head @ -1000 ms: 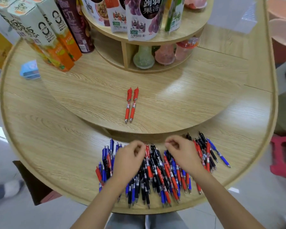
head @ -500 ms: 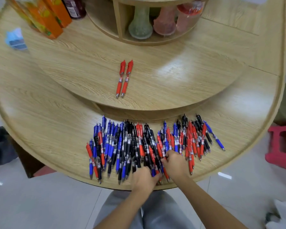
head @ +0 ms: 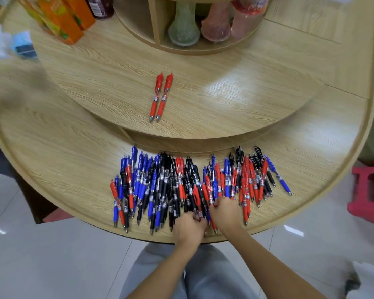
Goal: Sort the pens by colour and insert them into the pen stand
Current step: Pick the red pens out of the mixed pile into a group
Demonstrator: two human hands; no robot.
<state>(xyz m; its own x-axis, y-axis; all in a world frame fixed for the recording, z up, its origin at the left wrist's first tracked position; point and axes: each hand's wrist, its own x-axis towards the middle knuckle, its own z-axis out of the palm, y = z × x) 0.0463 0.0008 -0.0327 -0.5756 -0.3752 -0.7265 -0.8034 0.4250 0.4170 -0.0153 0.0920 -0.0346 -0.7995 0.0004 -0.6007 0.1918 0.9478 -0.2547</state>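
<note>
A mixed heap of red, blue and black pens (head: 181,186) lies on the lower wooden tier near its front edge. Two red pens (head: 160,97) lie side by side on the raised round tier behind. My left hand (head: 189,228) and my right hand (head: 225,210) sit close together at the near edge of the heap, fingers curled around the tips of pens there. A red pen (head: 197,198) runs up from between my hands, and my left fingers pinch its lower end. Which pen my right fingers hold is hidden. No pen stand is in view.
The raised round tier (head: 203,117) overhangs the back of the heap. Orange juice cartons (head: 61,20) stand at the back left, glass vases (head: 184,29) inside the centre shelf. A blue packet (head: 23,45) lies far left. A red stool (head: 369,197) stands on the floor at right.
Both hands pulled back from the far side of the heap to its near edge and closed on pen tips there. The camera tilted down and closer.
</note>
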